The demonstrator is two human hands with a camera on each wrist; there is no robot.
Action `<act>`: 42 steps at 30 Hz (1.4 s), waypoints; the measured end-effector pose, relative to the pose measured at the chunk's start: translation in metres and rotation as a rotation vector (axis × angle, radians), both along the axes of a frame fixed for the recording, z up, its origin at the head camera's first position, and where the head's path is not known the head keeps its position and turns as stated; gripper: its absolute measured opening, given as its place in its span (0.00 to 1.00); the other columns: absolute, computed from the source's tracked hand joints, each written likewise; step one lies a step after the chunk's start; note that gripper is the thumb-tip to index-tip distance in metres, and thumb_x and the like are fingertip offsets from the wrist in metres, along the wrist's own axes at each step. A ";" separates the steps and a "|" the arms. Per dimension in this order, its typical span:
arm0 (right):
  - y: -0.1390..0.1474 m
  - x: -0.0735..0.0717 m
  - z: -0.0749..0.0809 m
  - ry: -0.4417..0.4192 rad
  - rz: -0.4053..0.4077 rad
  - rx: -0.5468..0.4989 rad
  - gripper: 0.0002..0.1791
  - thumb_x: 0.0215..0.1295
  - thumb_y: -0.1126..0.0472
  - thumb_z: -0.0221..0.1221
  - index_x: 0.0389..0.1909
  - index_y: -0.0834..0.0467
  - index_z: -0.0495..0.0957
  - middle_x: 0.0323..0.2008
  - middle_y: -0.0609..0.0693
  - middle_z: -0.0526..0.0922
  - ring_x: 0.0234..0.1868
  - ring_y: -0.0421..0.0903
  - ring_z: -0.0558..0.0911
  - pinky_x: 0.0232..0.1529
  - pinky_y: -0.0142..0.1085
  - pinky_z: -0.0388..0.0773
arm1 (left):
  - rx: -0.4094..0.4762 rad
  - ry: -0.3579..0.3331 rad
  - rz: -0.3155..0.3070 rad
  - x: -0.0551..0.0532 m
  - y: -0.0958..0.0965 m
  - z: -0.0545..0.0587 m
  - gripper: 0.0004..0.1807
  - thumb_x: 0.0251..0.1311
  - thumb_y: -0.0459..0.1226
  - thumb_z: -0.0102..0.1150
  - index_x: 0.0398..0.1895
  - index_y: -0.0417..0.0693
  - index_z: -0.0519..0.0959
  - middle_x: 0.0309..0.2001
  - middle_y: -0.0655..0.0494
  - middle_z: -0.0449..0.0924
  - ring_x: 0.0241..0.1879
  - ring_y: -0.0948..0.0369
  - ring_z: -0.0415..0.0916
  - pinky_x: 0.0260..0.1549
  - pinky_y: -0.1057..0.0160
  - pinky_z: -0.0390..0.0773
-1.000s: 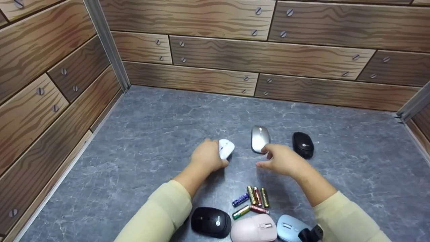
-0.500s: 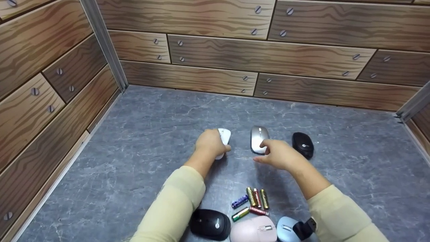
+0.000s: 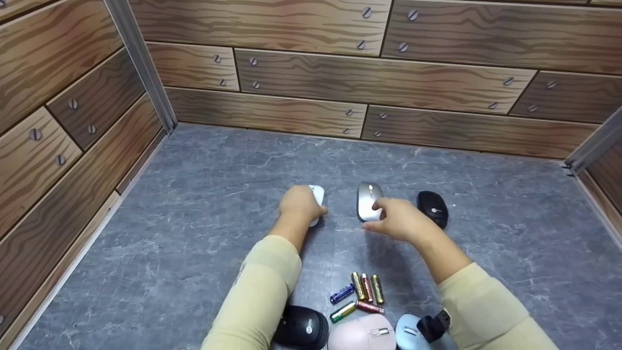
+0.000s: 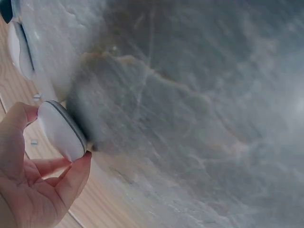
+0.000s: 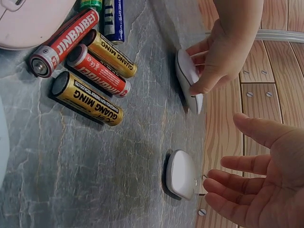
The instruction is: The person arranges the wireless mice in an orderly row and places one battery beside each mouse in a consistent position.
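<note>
The pink mouse (image 3: 360, 335) lies at 6 o'clock from the batteries (image 3: 367, 288). From the same centre, the right hand (image 3: 398, 219), fingers apart, is just beside the silver mouse (image 3: 367, 200) at 12 o'clock. The far black mouse (image 3: 432, 208) sits at 1 o'clock. The left hand (image 3: 297, 203), at 11 o'clock, is clamped on the white mouse (image 4: 61, 133).
</note>
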State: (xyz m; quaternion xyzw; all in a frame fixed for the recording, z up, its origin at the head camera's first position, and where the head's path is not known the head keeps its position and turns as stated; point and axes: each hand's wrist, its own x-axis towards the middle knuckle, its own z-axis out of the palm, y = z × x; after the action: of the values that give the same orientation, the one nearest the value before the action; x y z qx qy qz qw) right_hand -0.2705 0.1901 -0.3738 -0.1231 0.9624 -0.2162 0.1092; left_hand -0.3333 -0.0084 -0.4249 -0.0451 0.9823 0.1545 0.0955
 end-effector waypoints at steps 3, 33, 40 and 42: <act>-0.001 0.000 -0.001 0.008 0.003 0.002 0.18 0.54 0.51 0.63 0.34 0.62 0.74 0.25 0.51 0.76 0.26 0.46 0.74 0.27 0.38 0.71 | 0.007 -0.003 0.021 -0.003 -0.001 -0.001 0.32 0.47 0.56 0.63 0.48 0.41 0.76 0.47 0.47 0.76 0.45 0.53 0.75 0.41 0.54 0.77; 0.002 -0.002 -0.005 0.016 0.002 -0.004 0.26 0.54 0.49 0.63 0.43 0.67 0.74 0.29 0.54 0.79 0.33 0.50 0.76 0.37 0.46 0.74 | 0.036 -0.031 0.034 -0.021 0.008 -0.001 0.33 0.52 0.54 0.60 0.52 0.36 0.74 0.56 0.42 0.70 0.50 0.50 0.73 0.45 0.54 0.76; 0.004 -0.004 -0.006 0.008 -0.008 -0.002 0.26 0.54 0.49 0.63 0.44 0.67 0.74 0.29 0.53 0.79 0.32 0.50 0.76 0.37 0.45 0.74 | 0.018 -0.042 0.036 -0.022 0.008 0.000 0.34 0.51 0.56 0.59 0.53 0.38 0.74 0.55 0.44 0.71 0.51 0.50 0.73 0.45 0.53 0.76; 0.004 -0.005 -0.006 0.003 -0.011 -0.002 0.27 0.54 0.49 0.62 0.45 0.68 0.74 0.29 0.53 0.78 0.32 0.49 0.76 0.37 0.45 0.74 | 0.016 -0.044 0.036 -0.022 0.008 0.000 0.34 0.51 0.56 0.60 0.53 0.38 0.74 0.54 0.44 0.72 0.51 0.51 0.73 0.45 0.54 0.76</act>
State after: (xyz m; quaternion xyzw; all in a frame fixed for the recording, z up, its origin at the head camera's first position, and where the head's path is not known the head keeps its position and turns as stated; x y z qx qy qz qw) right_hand -0.2753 0.1946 -0.3796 -0.1184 0.9631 -0.2173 0.1063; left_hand -0.3552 -0.0002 -0.4246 -0.0653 0.9778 0.1628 0.1146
